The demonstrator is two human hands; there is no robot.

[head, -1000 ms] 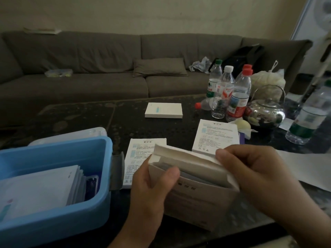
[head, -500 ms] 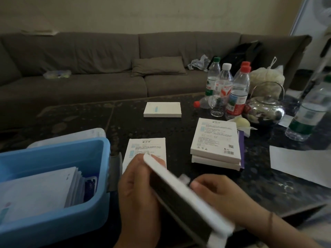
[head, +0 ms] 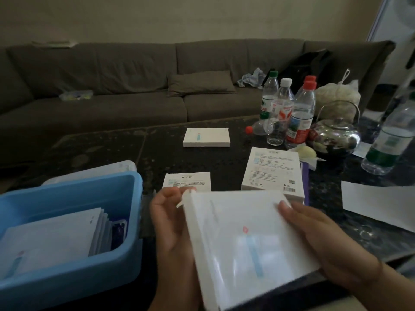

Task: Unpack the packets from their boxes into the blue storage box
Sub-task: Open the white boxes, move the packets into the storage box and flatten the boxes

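I hold a flat white box [head: 244,243] with a blue stripe, face up, over the table's near edge. My left hand [head: 173,223] grips its left edge near a small flap at the top corner. My right hand [head: 325,241] grips its right side, thumb on top. The blue storage box [head: 125,248] stands open at the left with a stack of white packets [head: 51,236] inside. More white boxes lie on the dark table: one [head: 187,181] just beyond my left hand, a stack of two [head: 272,171] to the right, one [head: 206,136] farther back.
Several water bottles [head: 301,113], a glass and a steel kettle [head: 336,133] crowd the table's far right. Another bottle [head: 393,135] stands at the right edge, a white sheet [head: 377,203] lies below it. A grey sofa [head: 134,86] runs behind the table.
The box was open with its flap up, then swung edge-on. Now it lies flat and face up between both hands, with the flap nearly closed.
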